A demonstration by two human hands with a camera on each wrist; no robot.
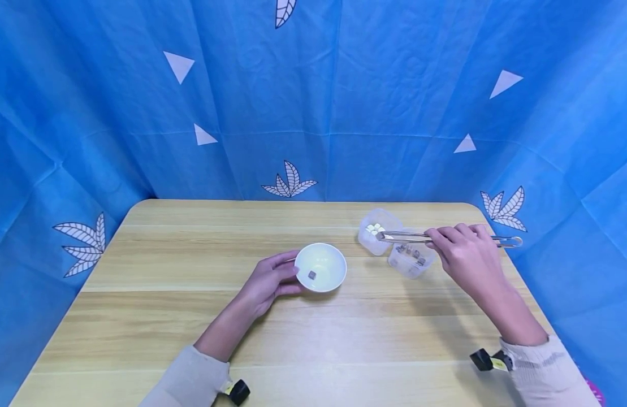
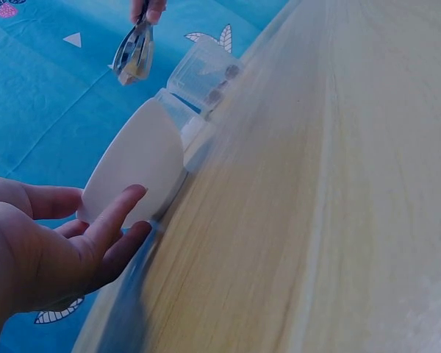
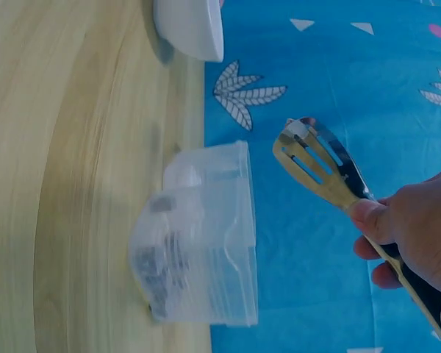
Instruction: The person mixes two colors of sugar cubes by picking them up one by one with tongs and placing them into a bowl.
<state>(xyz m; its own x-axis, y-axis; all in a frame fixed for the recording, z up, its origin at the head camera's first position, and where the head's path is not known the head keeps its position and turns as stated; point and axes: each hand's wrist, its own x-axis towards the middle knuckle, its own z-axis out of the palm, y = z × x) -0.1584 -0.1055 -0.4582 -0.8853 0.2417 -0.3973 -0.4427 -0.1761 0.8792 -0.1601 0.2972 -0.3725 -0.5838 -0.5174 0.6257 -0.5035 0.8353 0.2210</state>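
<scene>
My left hand (image 1: 267,281) holds a white bowl (image 1: 333,272) by its left side, fingers spread along the outer wall. Inside the bowl lies one small brown cube (image 1: 311,275). My right hand (image 1: 466,251) grips metal tongs (image 1: 402,237), raised above two clear plastic containers. Between the slotted tips of the tongs, the right wrist view shows a small pale piece (image 3: 297,129). Under the tongs, the nearer container (image 1: 410,268) has several brown cubes (image 1: 416,254) in it. Behind it, the other container (image 1: 379,216) has several whitish pieces (image 1: 375,228).
All of this is on a light wooden table (image 1: 165,271). A blue curtain (image 1: 313,102) with white leaf and triangle prints hangs behind the table and along its sides. Each wrist wears a small black camera (image 1: 238,392) by the sleeve.
</scene>
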